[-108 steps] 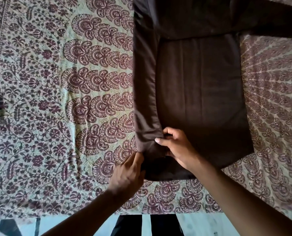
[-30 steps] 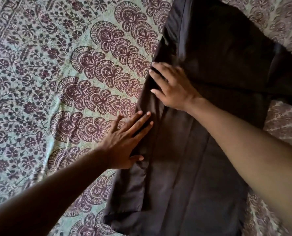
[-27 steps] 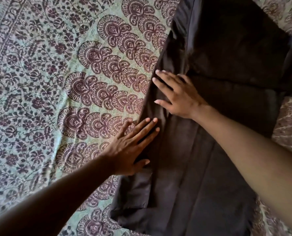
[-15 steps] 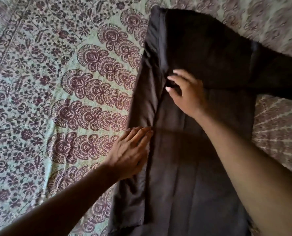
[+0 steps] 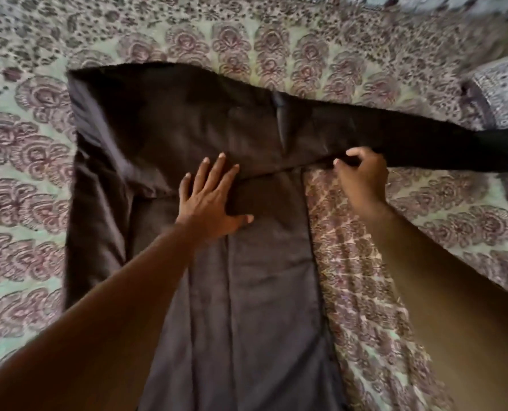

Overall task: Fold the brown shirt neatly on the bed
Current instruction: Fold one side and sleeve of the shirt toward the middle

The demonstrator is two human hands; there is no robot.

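Head view: brown shirt [image 5: 246,292] lies flat on the patterned bed [image 5: 365,69]. Left hand [image 5: 209,200] — fingers spread — presses flat on its middle. Right hand [image 5: 362,179] pinches the lower edge of the outstretched sleeve [image 5: 424,146].

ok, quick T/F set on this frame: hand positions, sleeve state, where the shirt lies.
1. The left hand lies flat, fingers spread, on the brown shirt. True.
2. The right hand rests palm-down on the bedsheet, clear of the shirt. False: its fingers pinch the lower edge of the right sleeve.
3. That sleeve is already folded over the body. False: it stretches out sideways.
4. The shirt lies on a patterned bedsheet. True.
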